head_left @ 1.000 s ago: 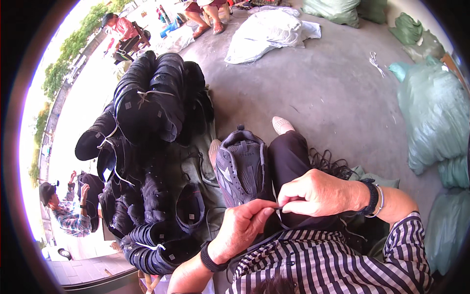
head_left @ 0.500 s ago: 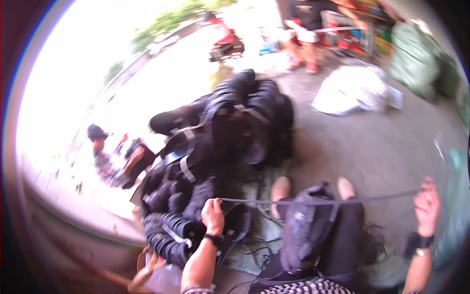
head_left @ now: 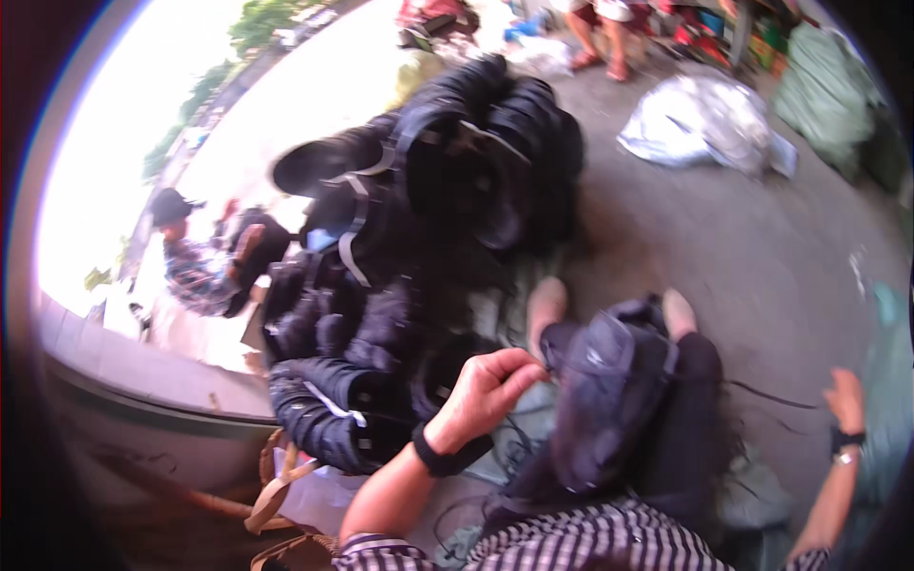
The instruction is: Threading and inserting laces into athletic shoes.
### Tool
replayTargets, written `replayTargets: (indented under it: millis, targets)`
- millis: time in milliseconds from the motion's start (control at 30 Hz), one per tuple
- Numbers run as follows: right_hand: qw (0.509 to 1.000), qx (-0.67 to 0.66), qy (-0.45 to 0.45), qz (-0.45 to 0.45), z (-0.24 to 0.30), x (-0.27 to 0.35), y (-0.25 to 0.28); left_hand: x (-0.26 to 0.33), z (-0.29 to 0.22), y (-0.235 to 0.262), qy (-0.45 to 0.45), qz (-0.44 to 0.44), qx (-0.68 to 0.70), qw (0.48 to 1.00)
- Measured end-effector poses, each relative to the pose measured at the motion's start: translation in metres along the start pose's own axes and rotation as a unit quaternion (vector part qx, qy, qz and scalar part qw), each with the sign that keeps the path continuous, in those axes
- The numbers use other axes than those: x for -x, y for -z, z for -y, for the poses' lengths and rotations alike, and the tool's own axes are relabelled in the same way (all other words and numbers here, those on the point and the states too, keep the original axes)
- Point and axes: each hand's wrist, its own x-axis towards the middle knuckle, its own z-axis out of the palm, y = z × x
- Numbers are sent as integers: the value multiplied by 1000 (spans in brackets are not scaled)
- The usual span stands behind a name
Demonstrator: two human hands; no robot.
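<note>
My left hand [head_left: 486, 395] is closed in a pinch beside the dark, soft mesh-like item [head_left: 609, 390] on my lap. A dark bit of strap shows at its fingertips; its course across the item is hard to make out. To the right of my legs a thin dark strap [head_left: 776, 395] stretches toward my right hand [head_left: 844, 400] and ends just short of it. The fingers of that hand are loosely apart, though slightly blurred. Left of my knees lie stacks of black hats [head_left: 333, 395], with a larger heap of nested black hats [head_left: 457, 162] beyond.
A person [head_left: 205, 252] sits at the left holding something dark. Another person's legs [head_left: 600, 38] show at the far side. White plastic bags [head_left: 705, 119] and a green sack [head_left: 828, 95] stand far right. A basket handle [head_left: 271, 500] is near my left arm; cords lie around my feet.
The strap was stretched taut between both hands. My left hand has moved right, toward the lap item; the strap no longer reaches my right hand. The view has tilted downward.
</note>
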Motion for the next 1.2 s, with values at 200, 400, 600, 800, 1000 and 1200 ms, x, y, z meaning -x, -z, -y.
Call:
replayTargets:
  millis: [200,400,600,800,1000,1200]
  targets:
    - [561,-772,256,151,339,23,168,6,-70,-89,-246,223,-212,919]
    - [528,-631,295,487,356,61,169,24,-69,-99,-174,195,-263,929]
    - [749,-458,384,285,298,62,177,26,-47,-88,-144,189,-207,949]
    - [958,-249,68,-124,198,86,185,-33,-26,-73,-239,-31,-288,927]
    - [837,-520,143,90,292,55,171,-58,24,-77,-176,21,-261,949]
    - [765,-516,386,8,373,3,170,-52,26,-71,-192,20,-248,949]
